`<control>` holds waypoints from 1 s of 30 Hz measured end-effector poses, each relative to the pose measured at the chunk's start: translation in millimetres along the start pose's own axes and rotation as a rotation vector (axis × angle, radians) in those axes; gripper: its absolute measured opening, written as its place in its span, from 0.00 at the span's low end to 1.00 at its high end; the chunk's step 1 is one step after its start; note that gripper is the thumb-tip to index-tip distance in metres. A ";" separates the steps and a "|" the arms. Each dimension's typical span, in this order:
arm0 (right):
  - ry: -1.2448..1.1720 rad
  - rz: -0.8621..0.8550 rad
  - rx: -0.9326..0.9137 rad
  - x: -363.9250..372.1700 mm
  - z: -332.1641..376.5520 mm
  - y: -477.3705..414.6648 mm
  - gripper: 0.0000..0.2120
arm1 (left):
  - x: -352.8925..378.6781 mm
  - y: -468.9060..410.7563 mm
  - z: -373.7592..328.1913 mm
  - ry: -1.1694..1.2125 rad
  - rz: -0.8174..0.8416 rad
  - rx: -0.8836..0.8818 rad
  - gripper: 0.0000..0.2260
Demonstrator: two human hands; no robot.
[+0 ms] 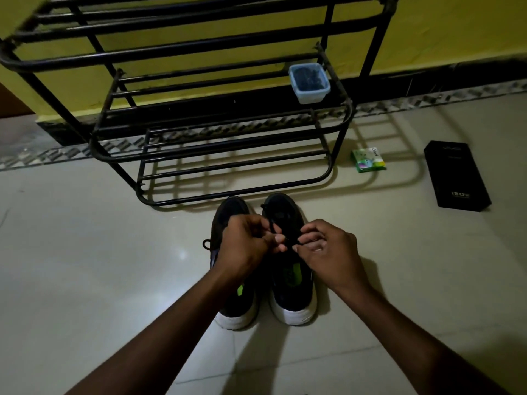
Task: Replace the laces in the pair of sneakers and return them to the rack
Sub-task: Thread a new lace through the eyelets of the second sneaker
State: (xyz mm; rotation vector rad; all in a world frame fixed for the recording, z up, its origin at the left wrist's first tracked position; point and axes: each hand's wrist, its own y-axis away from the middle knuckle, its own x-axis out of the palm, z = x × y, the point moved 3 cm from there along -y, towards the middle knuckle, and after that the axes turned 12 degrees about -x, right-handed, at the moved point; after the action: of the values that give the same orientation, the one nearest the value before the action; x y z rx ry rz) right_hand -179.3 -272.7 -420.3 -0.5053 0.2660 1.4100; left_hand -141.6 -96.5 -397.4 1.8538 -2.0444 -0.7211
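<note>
Both hands work over the right sneaker [293,297]: left hand [251,243] and right hand [328,249] each pinch the black lace [273,225]; the shoe's toe points far, toward the rack [199,51].

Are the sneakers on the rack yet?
No, both sneakers stand on the floor in front of the rack, not on any shelf.
</note>
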 end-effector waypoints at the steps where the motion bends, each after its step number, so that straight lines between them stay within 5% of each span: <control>1: -0.027 -0.008 0.026 -0.5 -1.4 1.8 0.13 | 3.5 0.5 2.3 -0.028 -0.004 0.007 0.07; 11: -0.362 -0.082 0.263 -3.1 -18.4 6.5 0.10 | 23.2 3.1 13.0 -0.229 -0.148 0.094 0.05; 25: -0.327 -0.041 0.188 -4.0 -15.4 6.5 0.13 | 31.7 5.4 13.8 -0.488 -0.247 0.269 0.12; 30: -0.364 -0.064 0.191 -4.3 -17.2 5.4 0.05 | 31.3 8.0 13.0 -0.456 -0.247 0.277 0.09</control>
State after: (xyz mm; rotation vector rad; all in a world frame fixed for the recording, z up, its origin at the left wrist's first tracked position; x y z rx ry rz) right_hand -183.3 -284.4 -434.2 -0.0948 0.0880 1.3698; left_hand -159.3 -124.8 -407.6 2.2992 -2.3056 -1.0524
